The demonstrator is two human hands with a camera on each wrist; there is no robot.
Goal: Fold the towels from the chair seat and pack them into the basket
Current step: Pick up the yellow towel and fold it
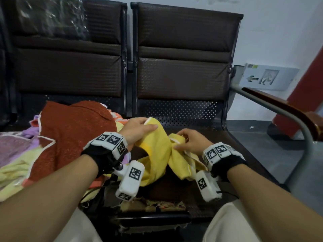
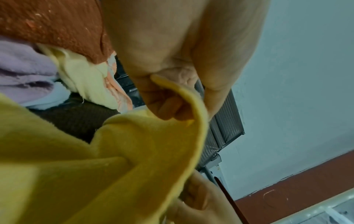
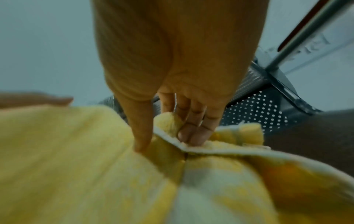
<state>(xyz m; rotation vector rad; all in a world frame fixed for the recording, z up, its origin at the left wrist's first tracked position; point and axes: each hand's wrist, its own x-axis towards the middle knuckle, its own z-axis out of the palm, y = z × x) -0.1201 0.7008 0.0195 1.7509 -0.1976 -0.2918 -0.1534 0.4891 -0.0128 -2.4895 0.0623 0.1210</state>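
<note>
A row of dark brown chairs point(image 1: 183, 55) is standing by a pale wall. The yellow towel point(image 1: 157, 154) is hanging over the chair seat point(image 1: 227, 147), with the left hand point(image 1: 138, 130) pinching its top edge and the right hand point(image 1: 190, 142) pinching its white hem. A heap of towels point(image 1: 57, 142) is lying on the seat to the left.

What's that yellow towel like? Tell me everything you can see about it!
The yellow towel is soft, fuzzy terry cloth with a pale whitish border along its edge. It is not folded yet: it hangs bunched and twisted over the dark chair seat, just right of the pile of other towels. The left hand pinches one raised edge between thumb and fingers, and the right hand grips the trimmed edge close by. The middle droops down between them in loose folds.
</note>
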